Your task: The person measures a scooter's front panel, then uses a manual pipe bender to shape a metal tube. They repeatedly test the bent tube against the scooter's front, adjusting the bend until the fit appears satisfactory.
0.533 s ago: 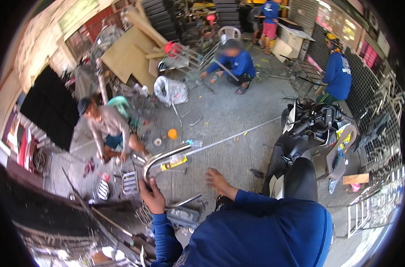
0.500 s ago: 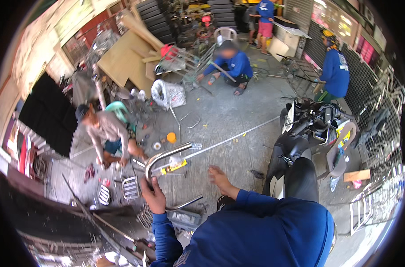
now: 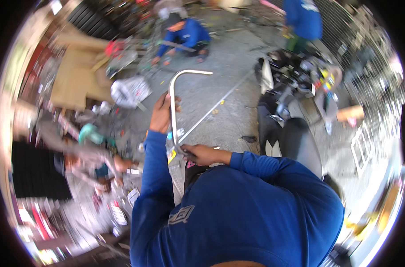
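A shiny bent metal tube (image 3: 174,120) stands up in front of me. Its far end curves over to the right, and its near end bends toward my right hand. My left hand (image 3: 161,115) is closed round its long straight part, below the upper curve. Lower down, my right hand (image 3: 203,155) grips the near bend close to my body, thumb and fingers round the metal. Both arms are in blue sleeves. Beneath the tube, a small yellow packet (image 3: 171,155) partly shows on the floor.
A motorcycle (image 3: 284,107) is parked at my right. Ahead, a person in blue (image 3: 189,35) squats by a metal frame; another blue-shirted person (image 3: 302,20) is far right. At left, a blurred person (image 3: 95,162) sits low. Plywood (image 3: 75,78) leans far left. A long straight bar (image 3: 211,109) crosses the floor.
The tube has turned so that its long part stands up in view. My left hand has moved farther away, and my right hand, free before, now grips the near bend. The view has swung.
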Available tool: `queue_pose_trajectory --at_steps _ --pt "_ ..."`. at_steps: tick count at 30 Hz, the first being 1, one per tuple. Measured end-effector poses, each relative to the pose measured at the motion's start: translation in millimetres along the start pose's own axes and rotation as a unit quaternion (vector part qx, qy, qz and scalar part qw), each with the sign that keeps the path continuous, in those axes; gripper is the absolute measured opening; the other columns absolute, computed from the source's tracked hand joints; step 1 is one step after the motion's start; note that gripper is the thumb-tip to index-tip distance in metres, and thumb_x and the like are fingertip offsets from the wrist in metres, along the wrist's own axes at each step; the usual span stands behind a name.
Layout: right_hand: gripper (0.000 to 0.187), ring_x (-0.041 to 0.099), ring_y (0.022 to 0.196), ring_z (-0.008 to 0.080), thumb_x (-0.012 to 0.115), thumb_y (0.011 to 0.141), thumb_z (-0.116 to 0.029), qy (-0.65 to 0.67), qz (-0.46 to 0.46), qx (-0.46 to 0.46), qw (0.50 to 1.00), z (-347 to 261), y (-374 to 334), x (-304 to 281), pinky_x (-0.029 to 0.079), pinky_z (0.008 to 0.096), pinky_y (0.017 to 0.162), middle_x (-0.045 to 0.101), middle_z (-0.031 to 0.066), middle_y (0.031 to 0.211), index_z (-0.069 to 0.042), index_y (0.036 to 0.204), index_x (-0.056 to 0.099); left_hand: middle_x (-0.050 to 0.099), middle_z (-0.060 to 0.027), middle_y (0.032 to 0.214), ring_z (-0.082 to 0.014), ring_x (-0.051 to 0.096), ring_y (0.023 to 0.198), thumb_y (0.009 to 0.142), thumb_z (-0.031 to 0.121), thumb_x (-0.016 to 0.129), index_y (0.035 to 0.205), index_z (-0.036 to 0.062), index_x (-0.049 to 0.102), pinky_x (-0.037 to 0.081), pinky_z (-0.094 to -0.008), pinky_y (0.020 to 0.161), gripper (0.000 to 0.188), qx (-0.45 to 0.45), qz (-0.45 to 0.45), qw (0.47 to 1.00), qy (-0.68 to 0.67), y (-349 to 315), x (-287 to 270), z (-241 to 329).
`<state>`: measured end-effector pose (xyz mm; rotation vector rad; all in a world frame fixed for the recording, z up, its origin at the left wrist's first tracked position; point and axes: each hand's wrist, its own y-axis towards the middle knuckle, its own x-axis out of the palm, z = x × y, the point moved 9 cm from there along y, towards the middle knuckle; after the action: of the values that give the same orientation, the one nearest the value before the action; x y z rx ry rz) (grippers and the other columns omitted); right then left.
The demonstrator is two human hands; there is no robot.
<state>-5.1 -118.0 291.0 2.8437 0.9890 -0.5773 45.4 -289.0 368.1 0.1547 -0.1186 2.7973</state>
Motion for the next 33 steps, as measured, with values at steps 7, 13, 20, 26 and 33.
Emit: queue_pose_trajectory --at_steps 7,13,20,26,33 --pt "0.038 0.062 0.108 0.0311 0.061 0.102 -0.022 0.09 0.182 -0.04 0.978 46 21 -108 0.046 0.0439 0.092 0.063 0.0206 0.114 -0.001 0.132 0.051 0.069 -0.01 0.101 -0.0133 0.063 0.084 0.107 0.036 0.051 0.136 -0.0022 0.054 0.052 -0.0273 0.075 0.048 -0.005 -0.353 0.928 0.122 85 105 4" --pt "0.039 0.06 0.116 0.0266 0.063 0.102 -0.023 0.106 0.407 -0.003 0.907 38 1 -214 0.045 0.0403 0.103 0.065 0.0144 0.12 -0.003 0.135 0.055 0.069 -0.0102 0.102 -0.0132 0.063 0.092 0.107 0.03 0.054 0.133 -0.0034 0.054 0.05 -0.0272 0.082 0.043 0.071 -0.482 0.869 0.085 162 208 30" --pt "0.04 0.061 0.107 0.0203 0.058 0.105 -0.031 0.091 0.661 0.042 0.744 21 -95 -303 0.049 0.0386 0.095 0.065 0.0126 0.114 -0.003 0.133 0.056 0.069 -0.0118 0.104 -0.0145 0.064 0.095 0.106 0.025 0.054 0.136 -0.0011 0.049 0.052 -0.0274 0.082 0.039 0.071 -0.626 0.777 -0.012 174 359 61" --pt "0.035 0.061 0.094 0.0171 0.059 0.104 -0.03 0.069 0.754 0.031 0.652 22 -159 -370 0.049 0.0344 0.084 0.066 0.0092 0.104 -0.003 0.127 0.06 0.071 -0.0163 0.108 -0.0188 0.069 0.097 0.107 0.021 0.053 0.135 -0.0043 0.047 0.055 -0.0318 0.087 0.038 0.078 -0.736 0.671 -0.043 197 474 103" --pt "0.053 0.05 0.08 0.0101 0.063 0.098 -0.047 -0.006 0.863 0.099 0.495 11 -256 -393 0.042 0.0262 0.071 0.057 0.0011 0.089 0.001 0.121 0.063 0.07 -0.0201 0.118 -0.0206 0.071 0.092 0.107 0.03 0.053 0.146 -0.001 0.044 0.053 -0.0318 0.085 0.05 0.082 -0.768 0.624 -0.119 229 639 126"
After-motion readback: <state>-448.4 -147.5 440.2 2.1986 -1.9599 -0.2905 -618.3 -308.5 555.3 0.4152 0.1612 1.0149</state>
